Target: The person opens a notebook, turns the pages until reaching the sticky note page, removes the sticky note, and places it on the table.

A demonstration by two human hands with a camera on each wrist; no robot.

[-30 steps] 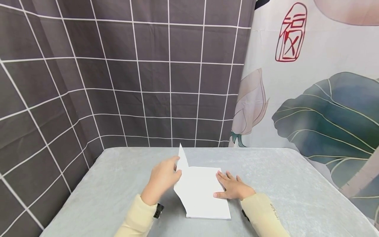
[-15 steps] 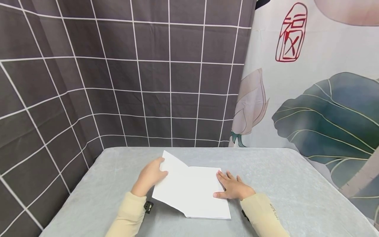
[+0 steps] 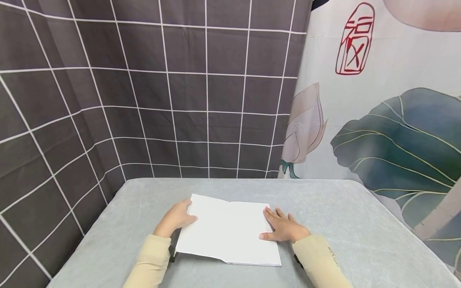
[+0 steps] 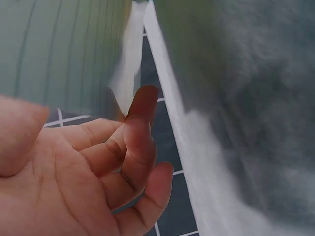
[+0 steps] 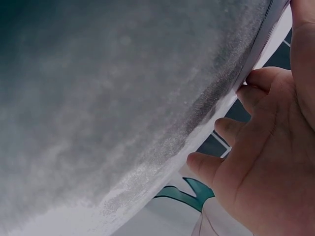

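A notebook (image 3: 230, 234) lies spread on the table, its pages looking white in the head view. In the left wrist view its page (image 4: 69, 54) shows faint ruled lines. My left hand (image 3: 175, 219) holds the outer edge of the left half, thumb on the upper face and fingers behind it. That half is tilted slightly, its lower corner raised above the table. My right hand (image 3: 284, 229) rests spread on the right page's outer edge, fingers fairly straight. The right wrist view shows its fingertips (image 5: 206, 164) along that side.
A grey cloth-covered table (image 3: 360, 224) extends around the notebook. Behind it hang a dark curtain with a white grid (image 3: 187, 92) and a white curtain with a lotus print (image 3: 396, 140). Each wrist carries a small dark device, partly hidden by the sleeves.
My left hand has swung the left half of the notebook over from nearly upright at the middle, leftward and down towards the table. My right hand has stayed in place on the right page.
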